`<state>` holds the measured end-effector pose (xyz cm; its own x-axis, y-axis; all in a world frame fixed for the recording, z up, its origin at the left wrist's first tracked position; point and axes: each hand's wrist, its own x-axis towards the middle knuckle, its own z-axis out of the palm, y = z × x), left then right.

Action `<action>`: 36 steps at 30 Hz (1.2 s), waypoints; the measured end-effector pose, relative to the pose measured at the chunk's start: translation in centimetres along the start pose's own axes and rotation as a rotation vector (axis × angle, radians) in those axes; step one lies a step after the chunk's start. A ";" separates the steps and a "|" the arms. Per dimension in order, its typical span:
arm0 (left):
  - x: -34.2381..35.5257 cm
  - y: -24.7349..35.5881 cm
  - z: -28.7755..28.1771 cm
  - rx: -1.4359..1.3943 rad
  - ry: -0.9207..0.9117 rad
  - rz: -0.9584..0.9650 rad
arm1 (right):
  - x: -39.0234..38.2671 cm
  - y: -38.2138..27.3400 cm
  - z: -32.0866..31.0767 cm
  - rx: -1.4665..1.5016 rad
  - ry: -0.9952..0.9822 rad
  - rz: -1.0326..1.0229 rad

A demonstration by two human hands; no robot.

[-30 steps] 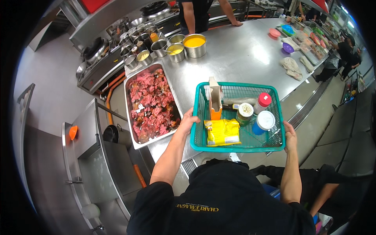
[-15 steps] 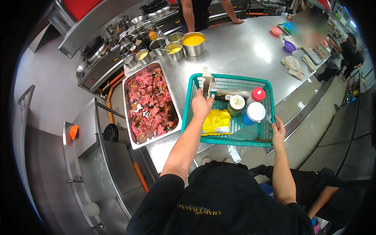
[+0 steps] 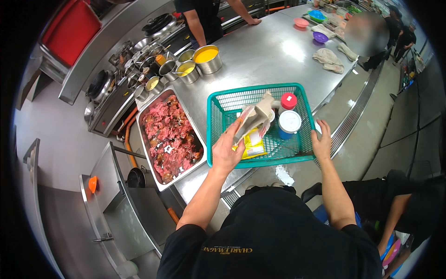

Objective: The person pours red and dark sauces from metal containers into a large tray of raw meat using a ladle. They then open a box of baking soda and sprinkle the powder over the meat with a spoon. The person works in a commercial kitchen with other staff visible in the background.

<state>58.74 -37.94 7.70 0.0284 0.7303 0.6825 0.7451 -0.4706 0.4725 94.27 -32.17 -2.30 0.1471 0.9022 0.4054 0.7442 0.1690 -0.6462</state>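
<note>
A green plastic basket (image 3: 260,163) rests near the edge of the steel worktable. My left hand (image 3: 226,151) is closed on a torn-open cardboard carton (image 3: 256,116), tilted above the basket. At the basket's right rim is my right hand (image 3: 322,140), with thumb and fingers gripping it. Inside stand a blue tub with a white lid (image 3: 290,122) and a jar with a red lid (image 3: 288,101). A yellow packet (image 3: 253,145) lies near the front side. The carton mostly hides another jar behind it.
Left of the basket sits a deep steel tray of raw marinated meat (image 3: 169,135). Steel pots of yellow liquid (image 3: 207,59) stand behind it. A co-worker's arm (image 3: 241,11) leans on the far edge. Cloths (image 3: 329,60) lie at right. Another person (image 3: 397,204) is close at lower right.
The carton has gone from upright at the basket's left to tilted over its middle, turned by my left hand. My right hand stays at the right rim. The whole view has shifted slightly.
</note>
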 end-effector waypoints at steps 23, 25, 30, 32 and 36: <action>-4.2 9.6 9.0 -1.430 -1.139 -0.704 | -15.4 -5.9 -12.6 1.060 0.187 0.298; -5.2 10.5 10.2 -1.551 -1.201 -0.733 | -16.7 -7.1 -12.2 1.048 0.229 0.300; -6.7 13.2 12.3 -1.805 -1.022 -0.772 | -20.5 -10.0 -10.6 0.811 0.099 0.351; -7.0 12.7 12.7 -1.807 -1.024 -0.876 | -22.4 -9.3 -8.2 0.643 0.043 0.327; -7.8 12.3 12.8 -1.793 -1.131 -1.041 | -28.7 -7.5 -7.1 0.369 -0.080 0.401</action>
<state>76.20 -43.15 1.05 0.8463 0.5043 -0.1716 -0.3259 0.7450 0.5821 89.05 -62.12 -4.48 0.3112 0.9495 0.0396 0.3605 -0.0794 -0.9294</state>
